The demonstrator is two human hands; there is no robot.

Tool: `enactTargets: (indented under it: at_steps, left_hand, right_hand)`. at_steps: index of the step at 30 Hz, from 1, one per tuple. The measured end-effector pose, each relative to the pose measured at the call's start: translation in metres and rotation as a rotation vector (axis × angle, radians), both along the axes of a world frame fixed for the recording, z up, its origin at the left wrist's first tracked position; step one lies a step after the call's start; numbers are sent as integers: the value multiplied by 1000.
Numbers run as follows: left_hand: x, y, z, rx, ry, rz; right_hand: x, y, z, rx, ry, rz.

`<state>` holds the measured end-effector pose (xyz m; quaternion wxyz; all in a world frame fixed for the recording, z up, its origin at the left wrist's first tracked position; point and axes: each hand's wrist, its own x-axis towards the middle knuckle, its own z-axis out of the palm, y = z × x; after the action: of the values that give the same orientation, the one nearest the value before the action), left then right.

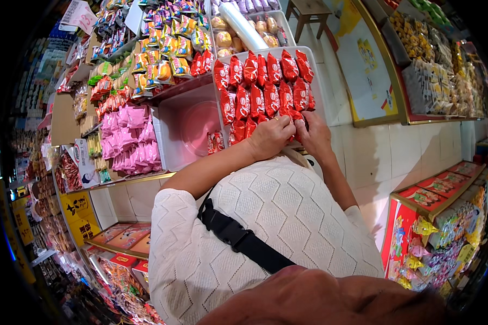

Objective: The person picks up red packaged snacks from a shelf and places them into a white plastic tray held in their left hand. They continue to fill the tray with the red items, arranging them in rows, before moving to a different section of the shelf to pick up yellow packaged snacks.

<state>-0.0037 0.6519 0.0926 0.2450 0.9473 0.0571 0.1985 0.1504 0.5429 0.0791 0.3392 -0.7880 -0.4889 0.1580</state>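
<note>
My left hand (273, 136) and my right hand (316, 134) meet at the near edge of a white plastic tray (319, 87). Between their fingertips is a red wrapped snack packet (296, 115), partly hidden by the fingers. Rows of similar red packets (257, 99) stand upright in the tray, bearing white lettering. Some of the nearest row lies behind my left hand and cannot be seen. To the left stands a white bin (173, 140) with a round pink tub (201, 126) in it. A few red packets (215, 143) lie at that bin's near right corner.
Pink packets (130, 140) fill a box at the left, with yellow packets (168, 46) beyond. A clear plastic roll (244, 26) lies across bagged cakes (224, 39). A wooden stool (308, 15) stands on the tiled floor (360, 150). Another display stand (398, 97) is at the right.
</note>
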Motion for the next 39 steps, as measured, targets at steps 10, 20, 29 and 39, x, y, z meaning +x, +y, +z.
enactTargets:
  at_steps: [10, 20, 29, 39]
  left_hand:
    - [-4, 1, 33, -374, 266, 0]
    - [18, 39, 5, 292, 435, 169]
    - [24, 52, 23, 275, 645, 141]
    - [6, 48, 22, 45, 318, 196]
  right_hand:
    - [-5, -4, 4, -144, -174, 88]
    - [-19, -10, 16, 73, -275, 31]
    - [-25, -18, 13, 221, -142, -25]
    - [-24, -9, -4, 246, -28, 37]
